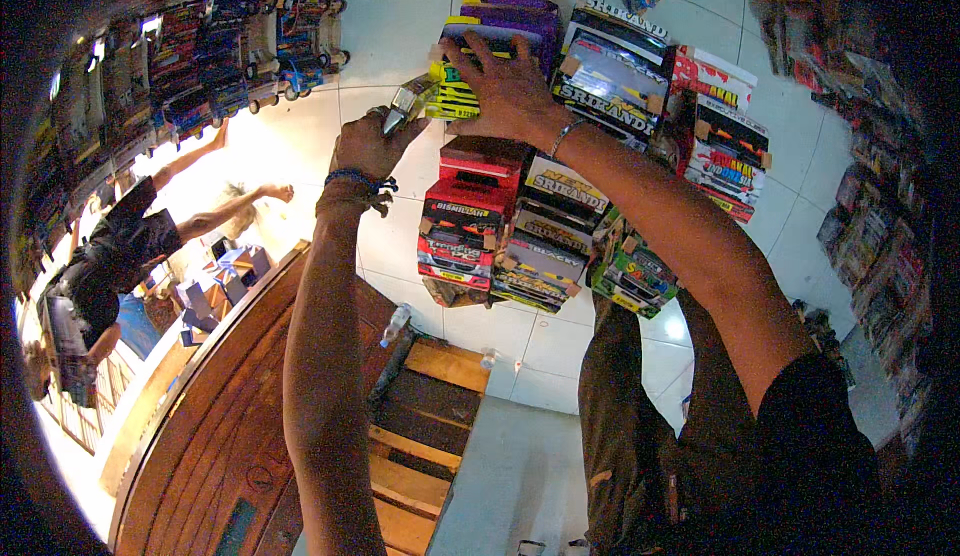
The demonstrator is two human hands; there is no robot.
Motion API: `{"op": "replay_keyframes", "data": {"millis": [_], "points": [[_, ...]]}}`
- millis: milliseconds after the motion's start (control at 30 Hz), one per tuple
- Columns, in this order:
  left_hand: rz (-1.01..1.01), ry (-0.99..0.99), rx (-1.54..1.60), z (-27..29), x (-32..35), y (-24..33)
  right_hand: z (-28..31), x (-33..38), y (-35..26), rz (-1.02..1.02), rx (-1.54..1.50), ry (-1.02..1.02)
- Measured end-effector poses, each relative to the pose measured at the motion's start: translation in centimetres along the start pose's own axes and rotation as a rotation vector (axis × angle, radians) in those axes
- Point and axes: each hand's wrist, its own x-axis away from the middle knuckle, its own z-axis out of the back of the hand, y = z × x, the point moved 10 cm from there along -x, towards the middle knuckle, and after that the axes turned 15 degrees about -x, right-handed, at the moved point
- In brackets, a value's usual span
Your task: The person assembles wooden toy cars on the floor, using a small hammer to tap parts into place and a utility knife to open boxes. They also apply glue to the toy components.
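My left hand (372, 148), with a dark cord bracelet at the wrist, is closed around a small silver metal tool (402, 108). Its exact kind does not show. The tool's tip meets the left side of a purple and yellow toy truck (450, 84) on the floor. Across this truck my right hand (510, 96) lies with fingers spread, partly hiding it. Close by stand more toy trucks: a black and white one (612, 68) to the right, a red one (462, 214) and a silver-grey one (545, 246) nearer me, and a green one (640, 274) partly under my right forearm.
Another red toy truck (728, 146) stands further right on the white tiled floor (390, 241). Rows of toy trucks (215, 56) line the far left. Wrapped goods (880, 216) are stacked at right. A wooden bench (220, 406) lies lower left. Another person (120, 246) is beyond it.
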Motion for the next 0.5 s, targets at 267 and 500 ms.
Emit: {"op": "replay_keyframes", "data": {"millis": [267, 500], "points": [[-0.119, -0.022, -0.148, 1.8, -2.3, 0.9, 0.2, -0.5, 0.0, -0.013, -0.011, -0.003], [-0.197, -0.112, -0.316, 2.9, -3.8, 0.9, 0.5, -0.5, 0.1, -0.051, -0.097, -0.051]]}}
